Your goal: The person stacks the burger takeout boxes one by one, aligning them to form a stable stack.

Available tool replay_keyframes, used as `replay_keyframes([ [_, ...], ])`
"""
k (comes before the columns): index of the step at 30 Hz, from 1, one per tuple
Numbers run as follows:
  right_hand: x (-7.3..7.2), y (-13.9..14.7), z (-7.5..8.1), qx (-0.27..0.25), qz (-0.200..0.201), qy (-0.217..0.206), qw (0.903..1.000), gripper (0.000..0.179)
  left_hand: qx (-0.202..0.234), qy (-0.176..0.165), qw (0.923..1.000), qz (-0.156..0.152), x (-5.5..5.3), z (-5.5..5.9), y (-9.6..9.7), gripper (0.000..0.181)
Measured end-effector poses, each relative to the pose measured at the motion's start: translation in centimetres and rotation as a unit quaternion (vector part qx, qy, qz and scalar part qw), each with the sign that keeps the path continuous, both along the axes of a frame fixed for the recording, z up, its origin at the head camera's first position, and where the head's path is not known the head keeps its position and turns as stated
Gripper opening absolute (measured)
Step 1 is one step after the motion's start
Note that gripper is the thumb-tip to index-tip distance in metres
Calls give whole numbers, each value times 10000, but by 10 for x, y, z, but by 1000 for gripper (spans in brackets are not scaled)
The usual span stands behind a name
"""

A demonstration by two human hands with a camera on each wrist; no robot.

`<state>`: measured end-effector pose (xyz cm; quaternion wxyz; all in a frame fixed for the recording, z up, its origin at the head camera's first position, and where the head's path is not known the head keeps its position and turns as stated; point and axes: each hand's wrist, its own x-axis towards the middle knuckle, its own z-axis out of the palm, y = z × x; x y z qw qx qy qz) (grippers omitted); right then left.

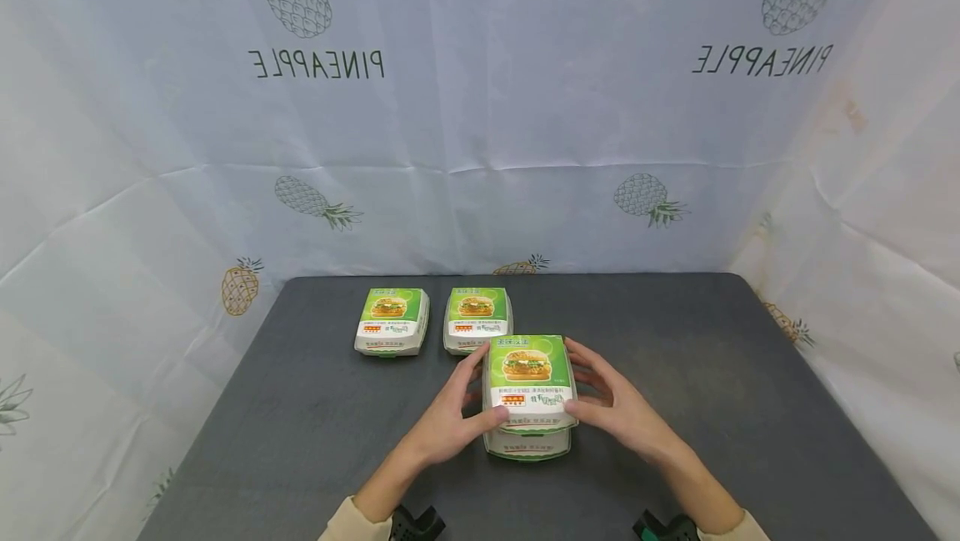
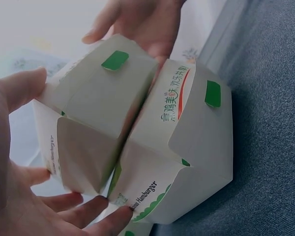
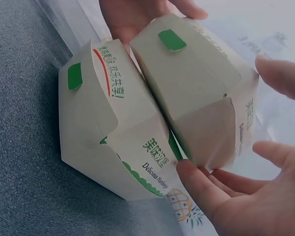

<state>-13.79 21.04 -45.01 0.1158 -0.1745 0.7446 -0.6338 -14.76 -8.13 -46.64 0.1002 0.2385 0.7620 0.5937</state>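
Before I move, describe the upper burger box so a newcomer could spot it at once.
Start at the dark table, near its front middle. Between left grip and right grip, find the upper burger box, burger picture facing up. Unlike the lower box, left rear box and right rear box, it has another box directly underneath.

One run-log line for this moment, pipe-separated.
left grip: upper burger box, left side | right grip: its right side | lower box: underneath, on table | rear-left box, rear-right box: on table
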Motion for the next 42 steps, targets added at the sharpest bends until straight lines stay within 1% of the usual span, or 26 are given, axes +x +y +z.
replay_keyframes([
  [9,0,1,-4,-268,211,-64,9994,82,48,-11,10000,-31,-1,0,-1,86],
  [15,2,-1,-3,-236,197,-41,9995,82,89,73,9998,-162,-1,0,-2,87],
  [24,1,-2,-3,-305,293,116,9990,81,102,90,9998,-157,-1,0,-3,87],
  [31,1,2,-2,-262,377,59,9989,85,82,61,9998,-162,-1,1,-3,89],
  [36,1,2,-1,-207,437,-80,9988,86,56,43,9999,-148,-2,1,-4,88],
  [42,2,1,-1,-159,341,-12,9993,86,42,39,9997,-251,-2,2,-6,88],
])
